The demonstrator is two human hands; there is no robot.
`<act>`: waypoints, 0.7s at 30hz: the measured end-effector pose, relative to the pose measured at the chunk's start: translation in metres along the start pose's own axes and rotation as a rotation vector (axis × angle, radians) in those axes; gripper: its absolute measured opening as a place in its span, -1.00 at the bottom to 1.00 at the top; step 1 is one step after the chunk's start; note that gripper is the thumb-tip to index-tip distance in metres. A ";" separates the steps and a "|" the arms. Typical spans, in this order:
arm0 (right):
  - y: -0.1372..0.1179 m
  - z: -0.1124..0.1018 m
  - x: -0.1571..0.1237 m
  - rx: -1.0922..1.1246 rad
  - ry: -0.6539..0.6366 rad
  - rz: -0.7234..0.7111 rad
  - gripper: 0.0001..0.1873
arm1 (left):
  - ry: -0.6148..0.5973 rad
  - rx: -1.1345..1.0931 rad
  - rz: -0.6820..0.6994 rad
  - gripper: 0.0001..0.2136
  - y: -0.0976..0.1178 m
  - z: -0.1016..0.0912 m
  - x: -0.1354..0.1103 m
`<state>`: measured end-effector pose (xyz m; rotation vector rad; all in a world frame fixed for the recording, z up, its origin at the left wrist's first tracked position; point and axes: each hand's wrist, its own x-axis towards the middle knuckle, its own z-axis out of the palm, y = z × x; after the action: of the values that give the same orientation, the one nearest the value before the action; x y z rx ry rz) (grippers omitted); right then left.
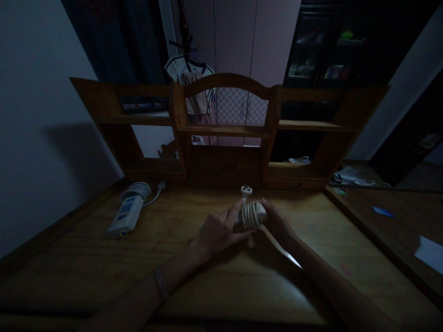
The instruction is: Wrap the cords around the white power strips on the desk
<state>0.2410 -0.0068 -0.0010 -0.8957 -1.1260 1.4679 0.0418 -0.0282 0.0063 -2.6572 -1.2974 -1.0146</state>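
Observation:
Over the middle of a wooden desk [104, 267] both my hands hold a white power strip [252, 216] with its cable wound round it. The cable's plug [246, 189] sticks up at the far end. My left hand [218, 229] grips the strip from the left with fingers curled on it. From the right, my right hand [277, 220] closes on it as well. A second white power strip [127, 212] with its own coiled cable lies flat on the desk at the far left, well away from both hands.
A wooden shelf unit [224, 131] stands along the desk's back edge. A white wall is at the left. To the right a lower surface carries a blue card [382, 211] and a white sheet [430, 253]. The room is dim.

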 end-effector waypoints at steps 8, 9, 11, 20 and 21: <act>0.002 -0.017 0.007 -0.035 -0.001 -0.074 -0.55 | 0.219 -0.563 -0.413 -0.43 -0.014 -0.011 0.020; 0.001 -0.019 0.007 -0.061 0.006 -0.093 -0.54 | 0.243 -0.644 -0.444 -0.46 -0.015 -0.009 0.024; 0.000 -0.022 0.011 -0.098 0.032 -0.125 -0.53 | 0.277 -0.827 -0.498 -0.49 -0.012 -0.003 0.031; -0.042 -0.076 0.039 0.033 0.219 0.136 -0.34 | 0.021 -1.615 -0.692 -0.34 0.043 0.057 0.086; -0.046 -0.088 0.039 0.048 0.195 0.136 -0.34 | -0.032 -1.687 -0.708 -0.32 0.051 0.066 0.094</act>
<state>0.3292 0.0488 0.0194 -1.0745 -0.8982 1.4751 0.1559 0.0225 0.0201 -2.7542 -1.9003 -3.3772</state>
